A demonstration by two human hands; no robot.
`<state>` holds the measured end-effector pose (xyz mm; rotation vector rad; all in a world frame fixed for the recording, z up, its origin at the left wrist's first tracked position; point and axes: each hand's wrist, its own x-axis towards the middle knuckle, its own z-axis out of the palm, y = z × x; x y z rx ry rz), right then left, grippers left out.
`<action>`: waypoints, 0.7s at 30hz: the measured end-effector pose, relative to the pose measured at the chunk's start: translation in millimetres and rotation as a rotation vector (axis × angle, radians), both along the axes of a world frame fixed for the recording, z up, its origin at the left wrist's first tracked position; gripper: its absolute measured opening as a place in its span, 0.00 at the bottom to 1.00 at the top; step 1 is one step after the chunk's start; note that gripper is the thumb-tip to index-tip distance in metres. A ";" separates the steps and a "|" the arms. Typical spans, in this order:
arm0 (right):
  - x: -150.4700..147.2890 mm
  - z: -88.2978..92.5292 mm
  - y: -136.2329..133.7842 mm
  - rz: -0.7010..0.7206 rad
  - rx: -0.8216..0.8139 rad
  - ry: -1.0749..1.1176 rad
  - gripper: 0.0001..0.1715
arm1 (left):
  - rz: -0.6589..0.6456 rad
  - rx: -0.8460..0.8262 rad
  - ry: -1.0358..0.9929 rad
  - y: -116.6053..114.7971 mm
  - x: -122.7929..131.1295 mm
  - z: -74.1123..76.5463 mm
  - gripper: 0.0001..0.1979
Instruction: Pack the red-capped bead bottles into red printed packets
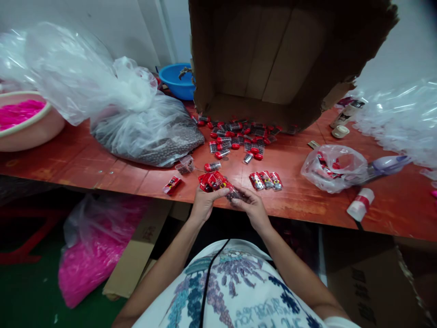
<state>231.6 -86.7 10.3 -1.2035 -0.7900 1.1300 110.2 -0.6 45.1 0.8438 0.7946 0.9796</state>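
Left hand (204, 202) clutching red packets (212, 181), right hand (251, 203) pinching small dark vial (235, 195) between both hands, at tabletop (300, 200) edge

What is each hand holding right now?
Left hand: closed on a bunch of red packets.
Right hand: pinching a small dark tube.

table (85, 159): worn glossy red wood | box (273, 54): matt cardboard | bags (102, 86): clear crinkled plastic
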 end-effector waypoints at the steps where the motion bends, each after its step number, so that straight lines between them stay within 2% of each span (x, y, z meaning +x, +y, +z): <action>1: 0.0 0.2 -1.6 -0.022 0.002 -0.013 0.25 | -0.009 0.005 0.005 0.1 0.7 -0.8 0.14; 4: 1.0 2.6 -7.2 -0.127 0.048 -0.260 0.20 | 0.027 0.030 0.052 -0.6 4.4 -5.0 0.15; 6: 2.0 3.8 -10.1 -0.155 0.046 -0.331 0.20 | 0.062 0.054 0.089 -1.7 7.6 -7.1 0.15; 8: 3.4 3.2 -11.5 -0.131 0.006 -0.194 0.21 | 0.051 0.059 0.098 -2.6 10.4 -7.1 0.13; 11: 6.9 -0.7 -12.2 -0.102 -0.056 0.072 0.22 | -0.051 0.008 0.055 -2.9 14.2 -4.4 0.11; 13: 9.4 -3.3 -13.7 -0.125 -0.059 0.110 0.22 | -0.106 -0.035 0.015 -3.7 17.0 -2.8 0.13; 17: 10.5 -4.3 -19.7 -0.246 0.022 -0.124 0.18 | -0.089 -0.085 -0.033 -10.6 24.0 -4.5 0.19; 19: 9.1 -3.0 -22.0 -0.270 0.052 -0.283 0.16 | -0.070 -0.084 -0.010 -15.5 27.0 -7.2 0.18; 21: 8.0 -1.5 -22.5 -0.268 0.056 -0.302 0.17 | -0.084 -0.067 0.024 -19.6 28.5 -9.8 0.12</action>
